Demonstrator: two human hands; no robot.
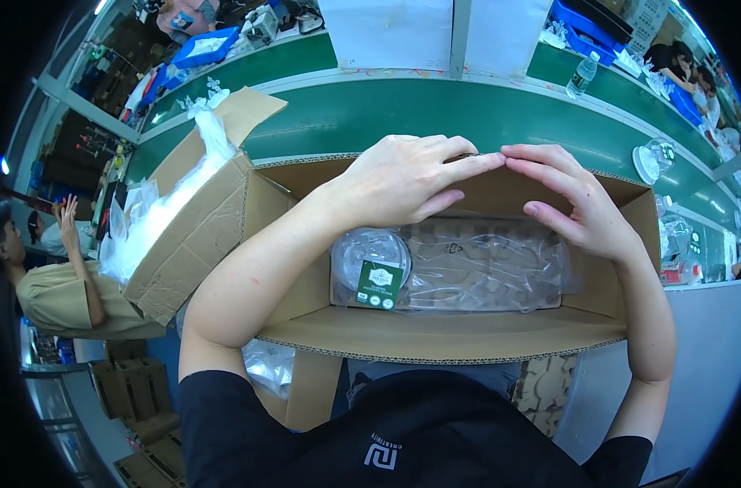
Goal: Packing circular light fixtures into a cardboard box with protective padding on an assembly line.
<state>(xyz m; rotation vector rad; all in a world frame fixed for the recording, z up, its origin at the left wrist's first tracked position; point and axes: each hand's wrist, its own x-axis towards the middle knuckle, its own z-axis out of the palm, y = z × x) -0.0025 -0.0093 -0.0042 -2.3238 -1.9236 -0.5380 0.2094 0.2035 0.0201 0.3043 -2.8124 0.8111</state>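
A long open cardboard box [435, 335] stands in front of me. Both hands are at its far rim, their index fingertips nearly meeting. My left hand [411, 180] lies over the rim with its index finger stretched out and thumb apart. My right hand [578, 195] rests its fingers along the same rim, thumb spread inward. Neither hand shows anything held. Inside, at the left end, sits a round clear plastic container [362, 248] with a green label [379, 285]. To its right lies a molded brown tray [492, 264] under clear plastic film.
A second cardboard box [199, 240] with white plastic bags [171, 220] stands at the left. Behind is a green worktop [386, 114] with a bottle [582, 75]. More clear containers [675, 236] stand at right. A co-worker [69, 285] is at the left.
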